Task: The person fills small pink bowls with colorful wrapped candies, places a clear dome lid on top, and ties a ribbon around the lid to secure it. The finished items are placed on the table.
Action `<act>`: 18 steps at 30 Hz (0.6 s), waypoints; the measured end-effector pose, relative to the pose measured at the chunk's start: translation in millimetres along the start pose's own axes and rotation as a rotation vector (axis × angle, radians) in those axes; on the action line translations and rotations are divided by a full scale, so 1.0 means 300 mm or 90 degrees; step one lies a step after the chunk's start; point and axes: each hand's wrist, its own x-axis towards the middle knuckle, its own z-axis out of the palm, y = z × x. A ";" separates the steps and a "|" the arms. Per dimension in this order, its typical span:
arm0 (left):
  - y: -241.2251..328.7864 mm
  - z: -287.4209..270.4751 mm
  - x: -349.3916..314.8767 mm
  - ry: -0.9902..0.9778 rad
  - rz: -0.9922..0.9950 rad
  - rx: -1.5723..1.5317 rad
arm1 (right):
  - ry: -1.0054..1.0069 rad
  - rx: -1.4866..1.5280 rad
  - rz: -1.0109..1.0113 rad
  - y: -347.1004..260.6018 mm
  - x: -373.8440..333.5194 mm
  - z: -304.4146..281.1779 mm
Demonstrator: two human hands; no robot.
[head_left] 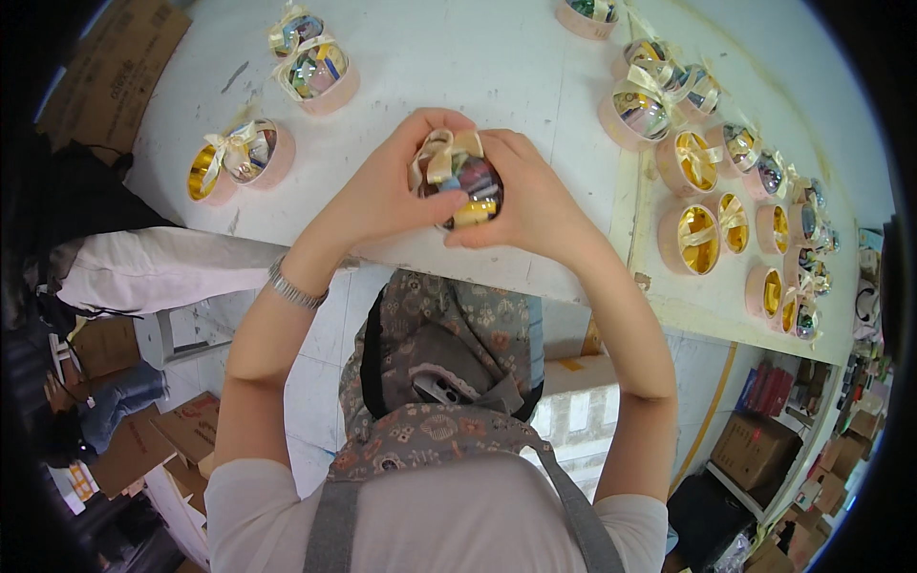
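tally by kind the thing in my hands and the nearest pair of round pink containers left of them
Clear rounded container with multicoloured contents and cream ribbon: 1
Round pink container with shiny gold interior: 1
Round pink container with multicoloured contents: 1
Total: 3

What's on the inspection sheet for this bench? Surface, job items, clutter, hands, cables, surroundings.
Surface: white table, scuffed and marked.
Job's things: rounded, ribboned container with colourful contents, held above the table's near edge.
Clutter: pink round boxes grouped at right, some showing gold interiors; more pink boxes at upper left.
Hands: left hand and right hand both grip the container, one on each side.
Cables: thin dark strands at left; cannot tell if cables.
Surroundings: cardboard boxes lower left; loaded shelving lower right.
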 end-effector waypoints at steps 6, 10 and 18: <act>0.038 -0.019 -0.034 -0.019 -0.021 0.232 | 0.022 -0.103 0.042 -0.027 -0.009 0.025; 0.037 -0.014 -0.044 0.018 -0.001 0.276 | 0.025 0.010 -0.026 0.009 -0.013 0.007; 0.045 -0.008 -0.046 0.013 0.044 0.397 | -0.053 0.138 0.024 0.050 -0.018 -0.073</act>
